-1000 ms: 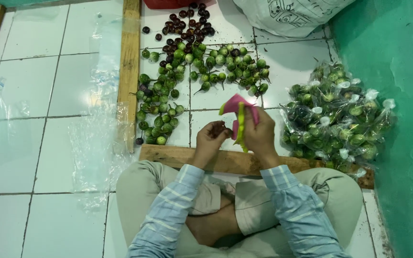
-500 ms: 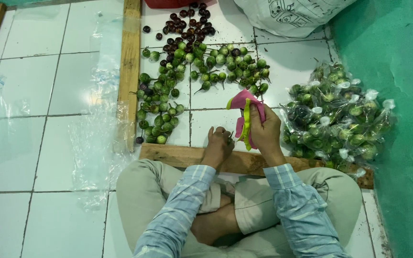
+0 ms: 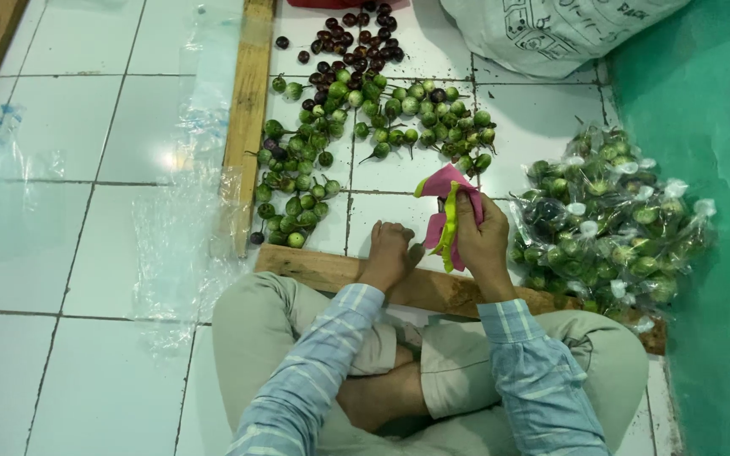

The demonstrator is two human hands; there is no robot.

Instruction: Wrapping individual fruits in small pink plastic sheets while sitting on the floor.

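Note:
I sit cross-legged on a white tiled floor. My right hand (image 3: 482, 243) grips a pink and yellow-green tool (image 3: 443, 211), held upright above the wooden plank (image 3: 314, 268) in front of my legs. My left hand (image 3: 389, 255) rests palm down on that plank and the tile beyond it, fingers curled, with nothing visible in it. Just ahead lies a spread of small round green eggplants (image 3: 356, 135), with dark purple ones (image 3: 356, 38) farther back. To my right is a heap of clear bags filled with green eggplants (image 3: 610, 224).
A long wooden plank (image 3: 245, 118) runs away from me on the left of the eggplants. Clear plastic sheets (image 3: 175, 219) lie on the tiles at left. A white sack (image 3: 551, 29) sits at the top right. A green wall (image 3: 711, 169) bounds the right side.
My left hand has come off the pink tool and dropped to the plank. My right hand has kept the tool and shifted slightly right.

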